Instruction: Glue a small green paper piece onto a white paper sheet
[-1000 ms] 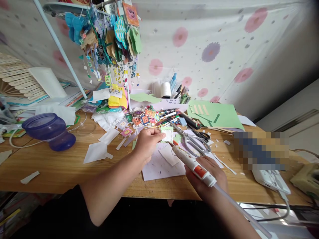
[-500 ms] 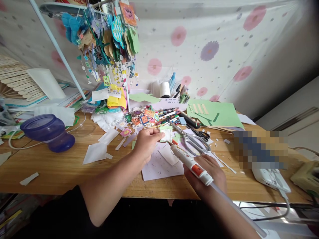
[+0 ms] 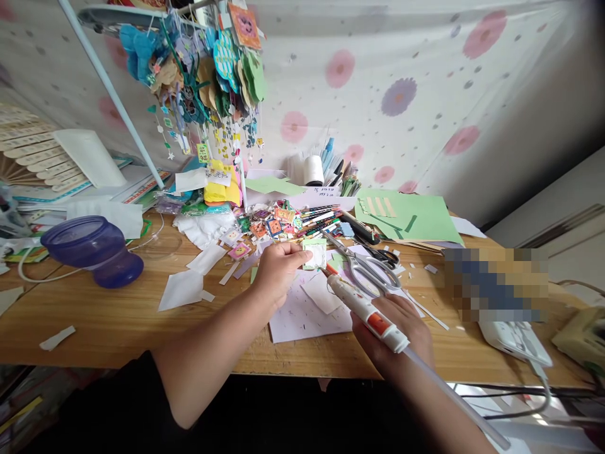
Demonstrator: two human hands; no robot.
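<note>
My left hand [image 3: 278, 268] pinches a small white paper square backed with light green [image 3: 316, 254], holding it just above the wooden desk [image 3: 118, 321]. My right hand [image 3: 399, 328] grips a white glue gun [image 3: 366, 309] with an orange label. Its orange nozzle touches the lower edge of the paper square. A clear glue stick sticks out of the gun's back end toward the lower right. Under both hands lies a pale sheet of paper [image 3: 297, 315] with a white scrap on it.
Scissors [image 3: 366, 265] lie right of the paper square. Small coloured cut-outs [image 3: 269, 224], coloured pencils [image 3: 321, 217] and green paper sheets [image 3: 411, 217] fill the desk's back. A purple bowl [image 3: 92, 249] stands at left, white scraps [image 3: 182, 287] nearby. Paper ornaments [image 3: 208, 69] hang above.
The glue gun's nozzle has shifted slightly along the lower edge of the paper square. Both hands stay almost where they were.
</note>
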